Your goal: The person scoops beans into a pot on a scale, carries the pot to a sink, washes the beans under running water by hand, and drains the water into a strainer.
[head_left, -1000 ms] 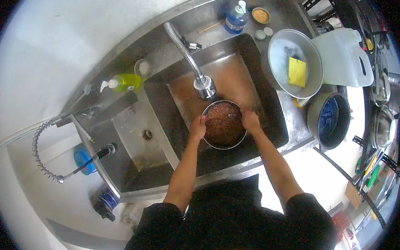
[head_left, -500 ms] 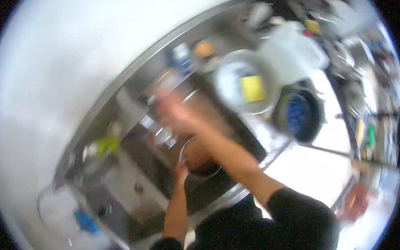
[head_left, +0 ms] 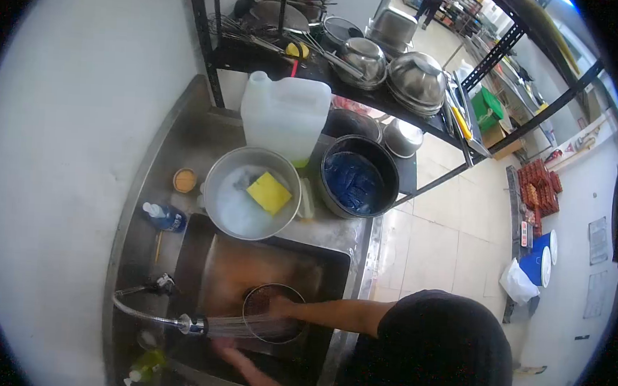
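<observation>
A round, thin-rimmed vessel point(head_left: 295, 325) with something brownish in it sits in the metal sink point(head_left: 336, 271). Whether it is a bowl or a sieve, I cannot tell. My right hand point(head_left: 283, 309) reaches inside its rim, with the fingers hidden. Water sprays from the faucet head point(head_left: 192, 324) across the sink towards the vessel. Below that stream, my left hand point(head_left: 225, 348) is left of the vessel and apart from it, near the faucet head; motion smears its fingers.
Behind the sink stand a pot point(head_left: 214, 209) of suds with a yellow sponge point(head_left: 270, 194), a dark pot point(head_left: 385, 204) of blue liquid and a white jug point(head_left: 285, 115). A blue bottle point(head_left: 164, 217) stands left. A shelf point(head_left: 235, 60) carries several metal bowls point(head_left: 416, 80).
My right hand has come from beside the faucet into the vessel. My left hand has let go of the vessel's rim and moved towards the faucet head. The view has turned.
</observation>
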`<state>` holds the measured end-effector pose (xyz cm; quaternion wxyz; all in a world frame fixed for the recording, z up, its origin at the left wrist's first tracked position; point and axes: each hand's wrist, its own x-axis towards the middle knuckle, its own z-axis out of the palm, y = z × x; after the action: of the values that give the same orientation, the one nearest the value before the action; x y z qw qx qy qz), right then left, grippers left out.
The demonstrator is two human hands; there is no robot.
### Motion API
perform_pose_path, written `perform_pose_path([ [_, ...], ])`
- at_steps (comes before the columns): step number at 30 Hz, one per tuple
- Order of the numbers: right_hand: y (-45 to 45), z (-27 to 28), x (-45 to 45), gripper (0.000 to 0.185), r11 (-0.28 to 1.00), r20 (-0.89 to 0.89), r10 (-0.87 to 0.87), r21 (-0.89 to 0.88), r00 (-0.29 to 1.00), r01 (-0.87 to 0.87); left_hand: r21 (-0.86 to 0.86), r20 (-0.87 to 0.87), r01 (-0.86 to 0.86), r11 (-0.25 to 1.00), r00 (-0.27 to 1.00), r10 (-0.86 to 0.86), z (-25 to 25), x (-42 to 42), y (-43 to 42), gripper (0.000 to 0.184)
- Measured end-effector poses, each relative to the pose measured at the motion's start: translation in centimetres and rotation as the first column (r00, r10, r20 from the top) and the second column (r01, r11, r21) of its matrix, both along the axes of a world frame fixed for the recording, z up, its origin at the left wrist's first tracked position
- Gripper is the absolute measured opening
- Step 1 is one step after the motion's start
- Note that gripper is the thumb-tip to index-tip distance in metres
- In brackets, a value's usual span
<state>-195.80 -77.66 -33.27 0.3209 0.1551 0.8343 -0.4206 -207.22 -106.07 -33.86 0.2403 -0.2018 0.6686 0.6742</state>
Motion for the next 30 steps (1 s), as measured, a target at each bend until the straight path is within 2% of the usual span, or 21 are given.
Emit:
perform_pose_path([
  [1, -0.7, 0.4, 0.3, 0.06, 0.996, 0.105, -0.084, 0.014, 0.991, 0.083, -0.064, -0.093, -0.023, 0.998, 0.995, 0.017, 7.0, -0.2, 2.9, 0.07],
  [2, -1.5, 0.5, 0.6, 0.069, 0.985, 0.203, -0.172, 0.041, 0.964, 0.167, -0.132, -0.184, -0.052, 0.99, 0.982, 0.027, 16.6, -0.5, 7.2, 0.08],
  [4, -3.9, 0.5, -0.2, 0.09, 0.865, 0.178, -0.478, 0.263, 0.86, 0.427, 0.137, -0.331, -0.074, 0.988, 0.937, 0.116, 20.1, -1.9, 8.4, 0.079],
  [5, -3.9, 1.7, -0.7, 0.099, 0.877, 0.223, -0.473, 0.217, 0.852, 0.429, 0.268, -0.389, -0.067, 0.961, 0.905, 0.172, 22.0, -2.4, 9.2, 0.079],
  [7, -3.2, 3.3, -1.4, 0.121, 0.891, 0.317, -0.453, 0.127, 0.833, 0.436, 0.247, -0.574, -0.029, 0.969, 0.801, 0.17, 26.2, -1.0, 12.4, 0.074],
  [8, -3.7, 2.5, -1.2, 0.111, 0.906, 0.215, -0.389, 0.264, 0.896, 0.33, 0.233, -0.655, -0.01, 0.973, 0.738, 0.164, 27.6, -0.4, 13.7, 0.071],
  [10, -5.9, -1.1, 0.0, 0.092, 0.831, 0.058, -0.19, 0.541, 0.98, 0.129, 0.02, -0.693, -0.07, 0.997, 0.718, 0.065, 27.1, -1.2, 13.9, 0.071],
  [13, -3.9, -2.9, 0.9, 0.064, 0.864, -0.103, -0.329, 0.369, 0.939, 0.343, -0.331, -0.667, -0.172, 0.928, 0.738, -0.101, 29.3, -1.0, 16.3, 0.067],
  [14, -3.8, -4.1, 1.2, 0.058, 0.889, -0.04, -0.317, 0.335, 0.948, 0.311, -0.442, -0.637, -0.198, 0.875, 0.756, -0.15, 30.5, -0.7, 17.1, 0.066],
  [17, -1.5, -6.6, -1.2, 0.045, 0.941, 0.127, -0.277, 0.238, 0.952, 0.242, -0.396, -0.64, -0.096, 0.913, 0.742, -0.199, 32.3, -0.4, 18.1, 0.061],
  [19, -0.9, -6.9, -2.0, 0.04, 0.97, 0.229, -0.226, 0.144, 0.947, 0.197, -0.38, -0.654, -0.072, 0.922, 0.726, -0.213, 30.6, -1.5, 16.9, 0.057],
  [22, -0.5, -2.6, -2.8, 0.031, 0.954, 0.136, -0.072, 0.298, 0.988, 0.028, -0.327, -0.681, -0.006, 0.945, 0.695, -0.231, 29.5, -2.4, 16.2, 0.056],
  [24, -1.7, -2.9, -2.4, 0.04, 0.941, -0.032, -0.029, 0.335, 0.999, 0.038, -0.348, -0.684, 0.02, 0.937, 0.678, -0.268, 29.9, -2.6, 16.8, 0.053],
  [25, -2.2, -3.0, -2.0, 0.039, 0.925, -0.195, -0.036, 0.365, 0.98, 0.106, -0.4, -0.68, 0.016, 0.916, 0.665, -0.309, 30.1, -2.6, 17.2, 0.054],
  [26, -2.9, -3.3, -1.6, 0.038, 0.904, -0.35, -0.027, 0.392, 0.936, 0.172, -0.451, -0.675, 0.009, 0.892, 0.651, -0.347, 30.4, -2.6, 17.7, 0.054],
  [27, -3.4, -3.6, -1.0, 0.032, 0.868, -0.565, -0.03, 0.394, 0.824, 0.302, -0.504, -0.666, 0.0, 0.864, 0.637, -0.388, 30.6, -2.6, 17.7, 0.055],
  [29, -4.0, -4.0, 0.0, 0.033, 0.842, -0.659, 0.034, 0.423, 0.751, 0.333, -0.509, -0.63, 0.006, 0.861, 0.679, -0.377, 29.9, -3.1, 17.3, 0.056],
  [30, -3.6, -2.9, 0.2, 0.039, 0.848, -0.561, 0.084, 0.475, 0.824, 0.237, -0.489, -0.629, 0.0, 0.872, 0.693, -0.352, 29.7, -3.2, 17.1, 0.056],
])
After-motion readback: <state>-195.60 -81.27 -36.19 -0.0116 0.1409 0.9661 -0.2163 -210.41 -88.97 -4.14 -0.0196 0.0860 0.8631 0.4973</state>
